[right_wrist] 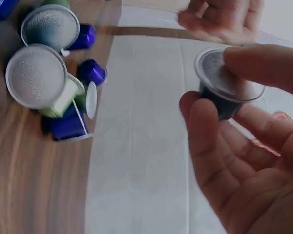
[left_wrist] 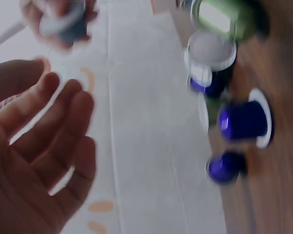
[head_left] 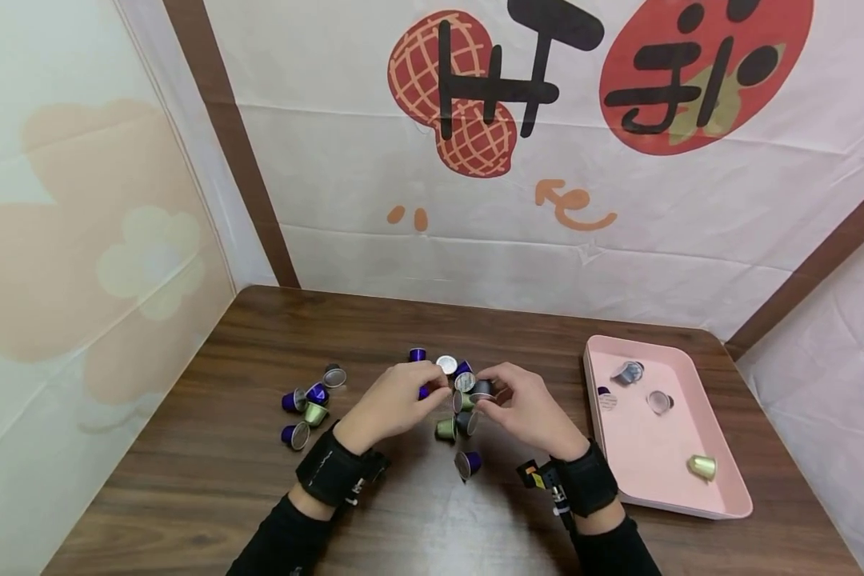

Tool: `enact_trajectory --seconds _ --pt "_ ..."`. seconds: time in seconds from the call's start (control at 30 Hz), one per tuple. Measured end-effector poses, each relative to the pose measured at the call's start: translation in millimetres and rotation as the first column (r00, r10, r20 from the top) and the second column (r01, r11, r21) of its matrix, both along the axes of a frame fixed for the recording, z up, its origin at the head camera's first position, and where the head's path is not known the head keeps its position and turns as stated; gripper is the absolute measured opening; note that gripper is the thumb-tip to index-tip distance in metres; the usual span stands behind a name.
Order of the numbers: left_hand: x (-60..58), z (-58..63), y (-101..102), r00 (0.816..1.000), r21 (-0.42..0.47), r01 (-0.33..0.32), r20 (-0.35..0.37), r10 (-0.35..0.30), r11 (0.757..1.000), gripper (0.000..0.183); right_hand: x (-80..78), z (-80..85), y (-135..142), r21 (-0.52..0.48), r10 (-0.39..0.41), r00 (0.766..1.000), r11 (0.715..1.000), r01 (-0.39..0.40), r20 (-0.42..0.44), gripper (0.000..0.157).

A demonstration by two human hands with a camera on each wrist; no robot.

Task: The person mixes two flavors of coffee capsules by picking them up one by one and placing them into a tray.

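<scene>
A dark grey coffee capsule with a foil lid [right_wrist: 214,68] is pinched between the thumb and fingers of my right hand [head_left: 529,408], raised over the middle pile. Facing it, my left hand [head_left: 396,408] holds nothing; its fingers [left_wrist: 80,114] are loosely bent in the left wrist view. Below and between the hands lies a pile of purple, green and grey capsules. Among them are a green capsule [head_left: 446,430], a purple capsule [left_wrist: 244,121] on its side and a white-lidded one [head_left: 446,364]. Nearer to me, one purple capsule [head_left: 468,464] lies apart.
A pink tray [head_left: 662,488] stands on the right of the wooden table [head_left: 209,472], with several capsules lying spread in it, one of them light green [head_left: 702,467]. Left of my left hand sits another group of capsules, including a green one [head_left: 315,414]. A printed cloth [head_left: 331,184] hangs behind.
</scene>
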State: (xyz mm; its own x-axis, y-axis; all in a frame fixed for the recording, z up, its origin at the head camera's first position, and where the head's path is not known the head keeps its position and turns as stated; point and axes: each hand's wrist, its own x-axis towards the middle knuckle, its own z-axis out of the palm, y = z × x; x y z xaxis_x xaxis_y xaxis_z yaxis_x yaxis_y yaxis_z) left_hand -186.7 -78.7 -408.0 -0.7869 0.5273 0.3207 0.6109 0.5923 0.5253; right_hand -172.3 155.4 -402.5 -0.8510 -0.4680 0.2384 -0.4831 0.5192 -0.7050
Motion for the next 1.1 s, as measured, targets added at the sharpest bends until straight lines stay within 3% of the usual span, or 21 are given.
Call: enact_trajectory --seconds 0.2,0.47,0.67,0.77,1.1 --pt "-4.1 4.1 -20 0.986 -0.163 -0.097 0.121 0.118 0.982 0.009 6.1 10.8 23 0.153 -0.065 0.998 0.986 0.062 0.011 0.026" --pt "0.0 17.2 -35 0.936 -0.301 -0.112 0.289 0.202 0.947 0.014 1.7 37.0 75 0.383 -0.1 0.989 0.914 0.135 -0.111 0.017" --pt "2.6 21.7 -41 0.934 -0.305 -0.107 0.295 0.201 0.946 0.016 -12.2 41.5 122 0.485 -0.13 0.987 0.86 0.158 -0.09 0.004" --pt "2.8 22.5 -42 0.937 -0.3 -0.107 0.29 0.197 0.948 0.018 -21.0 37.4 142 0.538 -0.134 0.987 0.828 0.158 -0.084 0.007" --pt "2.1 22.0 -46 0.927 -0.295 -0.111 0.314 0.206 0.949 0.018 -39.4 14.0 173 0.629 -0.209 0.976 0.768 0.124 0.063 0.01"
